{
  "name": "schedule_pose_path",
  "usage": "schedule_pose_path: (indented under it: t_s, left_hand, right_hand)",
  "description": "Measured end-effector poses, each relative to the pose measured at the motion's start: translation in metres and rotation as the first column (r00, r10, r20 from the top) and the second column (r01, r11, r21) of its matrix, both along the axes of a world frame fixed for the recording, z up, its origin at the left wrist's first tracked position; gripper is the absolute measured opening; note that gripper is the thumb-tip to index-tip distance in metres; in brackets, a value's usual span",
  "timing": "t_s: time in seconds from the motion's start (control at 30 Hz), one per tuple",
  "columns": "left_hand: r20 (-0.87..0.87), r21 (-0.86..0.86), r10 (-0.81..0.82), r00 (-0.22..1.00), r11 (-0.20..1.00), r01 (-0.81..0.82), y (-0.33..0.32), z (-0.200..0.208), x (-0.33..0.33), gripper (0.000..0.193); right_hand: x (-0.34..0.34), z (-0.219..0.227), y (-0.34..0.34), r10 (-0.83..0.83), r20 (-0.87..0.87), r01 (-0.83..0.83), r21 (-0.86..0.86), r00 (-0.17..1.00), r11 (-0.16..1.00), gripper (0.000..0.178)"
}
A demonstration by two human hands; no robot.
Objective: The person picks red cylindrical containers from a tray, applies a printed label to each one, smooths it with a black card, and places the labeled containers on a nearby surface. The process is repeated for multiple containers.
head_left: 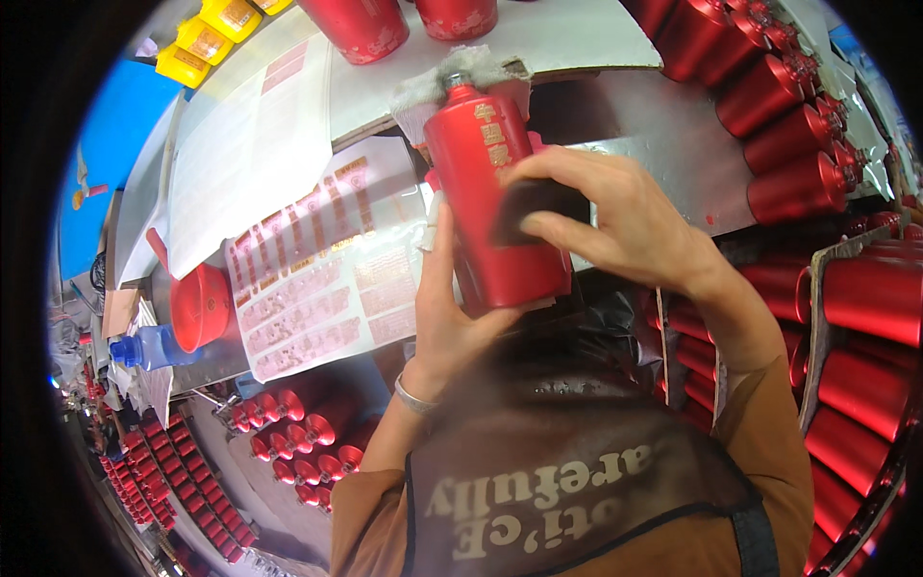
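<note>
Glossy brown apron (586, 490) with pale lettering fills the near edge; beyond it the red bottle (466, 188) is held tilted at the front of the worktop (586, 43), its neck before a rough white cloth (410, 104). The left hand (450, 332) clasps its lower left side; the right hand (630, 202) grips a dark, blurred pad (546, 208) over its front. Gold characters (491, 135) already stand on the upper face, so the lettering looks at least partly done; what lies beneath the pad is hidden. Pinkish strips cover a shiny sheet (317, 274), and satin-smooth, round-bodied bottles (793, 188) at right show no gold, so those may be left.
</note>
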State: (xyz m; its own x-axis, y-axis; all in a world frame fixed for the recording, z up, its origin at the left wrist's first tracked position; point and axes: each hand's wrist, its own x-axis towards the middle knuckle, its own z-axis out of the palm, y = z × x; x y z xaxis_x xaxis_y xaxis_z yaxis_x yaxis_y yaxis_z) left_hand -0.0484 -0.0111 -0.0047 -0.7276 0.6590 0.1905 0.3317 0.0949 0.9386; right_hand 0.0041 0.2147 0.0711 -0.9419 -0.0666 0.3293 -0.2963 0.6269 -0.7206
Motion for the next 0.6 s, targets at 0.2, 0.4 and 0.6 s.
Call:
schedule_pose_path:
  t_s: [0.2,0.4,0.6]
  left_hand:
    - [-0.012,-0.067,-0.026,1.000,0.997,0.025,-0.003,-0.002,-0.005,0.117]
    - [0.037,0.037,-0.023,0.999,0.999,0.022,-0.004,-0.007,-0.006,0.115]
    - [0.155,0.049,-0.045,0.987,0.998,0.037,-0.006,-0.007,-0.006,0.112]
  right_hand:
    - [-0.096,0.001,0.047,-0.148,-0.247,0.208,0.237,0.958,0.949,0.027]
    - [-0.054,-0.018,0.024,-0.034,-0.372,0.063,0.065,0.928,0.996,0.024]
    - [0.053,-0.028,-0.002,0.226,-0.075,-0.232,-0.085,0.971,0.969,0.035]
